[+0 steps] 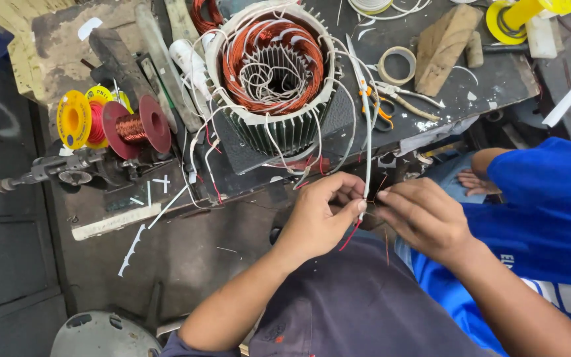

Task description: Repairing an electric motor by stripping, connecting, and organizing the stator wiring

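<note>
Hands [325, 215] [424, 218], two, on one sleeve [367, 145]

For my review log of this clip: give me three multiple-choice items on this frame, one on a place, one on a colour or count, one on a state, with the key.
1. Where does the motor stator stand?
A. on the workbench
B. on the floor
C. on the person's lap

2. What colour are the flanges of the wire spool nearest the stator?
A. green
B. dark red
C. white

3. What are the left hand and right hand doing?
A. resting flat on the bench
B. gripping the scissors
C. pinching thin wire leads together between the fingertips

Key: 1 A, the stator sits on the dark workbench top among the tools. 2 B, both its discs are dark red around copper wire. 3 C, both hands meet at a white sleeved lead below the bench edge; the scissors lie untouched on the bench.
</note>
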